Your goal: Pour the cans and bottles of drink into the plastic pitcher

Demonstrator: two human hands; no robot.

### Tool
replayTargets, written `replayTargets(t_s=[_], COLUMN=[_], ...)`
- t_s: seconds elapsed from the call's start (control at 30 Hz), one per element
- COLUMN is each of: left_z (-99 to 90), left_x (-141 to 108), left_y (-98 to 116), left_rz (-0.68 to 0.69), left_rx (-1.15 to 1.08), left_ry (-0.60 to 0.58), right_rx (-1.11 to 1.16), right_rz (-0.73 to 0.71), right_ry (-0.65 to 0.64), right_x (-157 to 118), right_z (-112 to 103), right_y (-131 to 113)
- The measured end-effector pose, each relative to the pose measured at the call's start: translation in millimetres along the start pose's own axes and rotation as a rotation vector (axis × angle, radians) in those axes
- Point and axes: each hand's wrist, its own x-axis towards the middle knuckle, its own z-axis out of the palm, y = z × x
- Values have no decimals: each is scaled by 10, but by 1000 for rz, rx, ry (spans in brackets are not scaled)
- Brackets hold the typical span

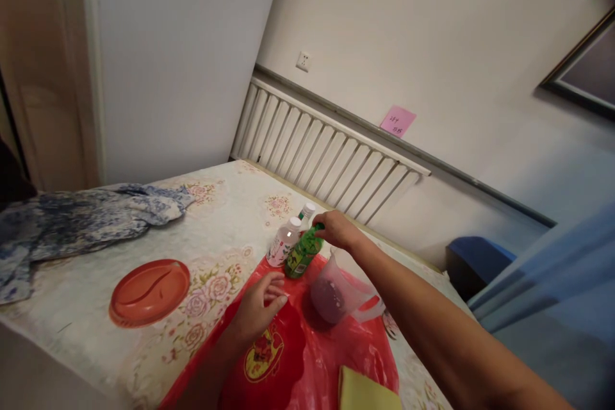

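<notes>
My right hand (337, 229) is closed around the cap end of a green bottle (302, 255), which leans slightly near the far edge of a red plastic sheet (355, 352). Beside it stand a clear bottle with a white cap and printed label (283, 245) and another white-capped bottle (307, 210) behind. My left hand (262, 304) is held open over the red sheet, fingers apart from the bottles. A translucent pitcher (329, 295) with dark contents sits right of the green bottle. Below my left hand lies a red scalloped tray (283, 365) with a gold print.
An orange-red divided plate (150, 293) lies at the left on the flowered tablecloth (216, 205), near crumpled blue-and-white cloth (96, 221). A yellow cloth (368, 391) is at the front. Behind the table stand a radiator (312, 147) and a dark blue bin (475, 262).
</notes>
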Motion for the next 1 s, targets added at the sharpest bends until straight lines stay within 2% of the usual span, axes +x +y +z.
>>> replayTargets(t_s=[0.17, 0.33, 0.5, 0.7, 0.9, 1.0], left_z=[20, 43, 56, 28, -1, -13], left_x=[-2, 11, -17, -114, -135, -117], left_y=[43, 22, 40, 219, 291, 272], left_rz=[96, 113, 132, 91, 83, 58], left_rx=[33, 109, 134, 91, 58, 65], left_ry=[103, 167, 75, -44, -149, -148], right_rx=[42, 190, 310, 441, 735, 898], right_rz=[-69, -132, -224, -339, -300, -170], right_ry=[4, -11, -7, -11, 175, 208], right_x=[-188, -407, -583, -781, -1079, -1360], right_z=[-268, -416, -424, -462, -567, -391], right_y=[-201, -384, -480, -482, -385, -259])
